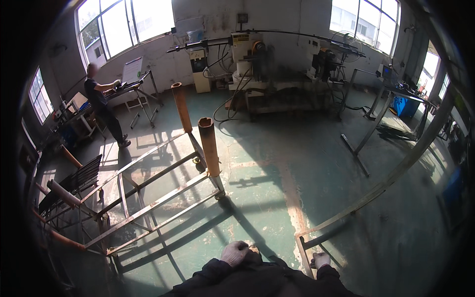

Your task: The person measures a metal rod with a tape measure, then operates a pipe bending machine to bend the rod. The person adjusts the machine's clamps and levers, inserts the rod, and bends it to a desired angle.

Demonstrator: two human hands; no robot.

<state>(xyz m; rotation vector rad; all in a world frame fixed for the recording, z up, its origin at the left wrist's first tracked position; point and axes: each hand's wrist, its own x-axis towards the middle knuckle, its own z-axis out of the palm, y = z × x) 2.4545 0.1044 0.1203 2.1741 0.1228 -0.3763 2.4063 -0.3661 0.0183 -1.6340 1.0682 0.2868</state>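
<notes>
While the right hand [320,260] curls, metal bars [304,254] meet.

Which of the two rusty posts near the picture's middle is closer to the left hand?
The right post, looking larger; the left post stands farther back.

A workshop, judging by the heavy machinery [282,89], wheeled metal frame [148,209] and worn green floor [255,190]

a frame [146,210] stands ahead-left of the hands [234,253] [320,260], a machine [289,91] beyond near the wall [282,20], a table [403,93] right.
</notes>
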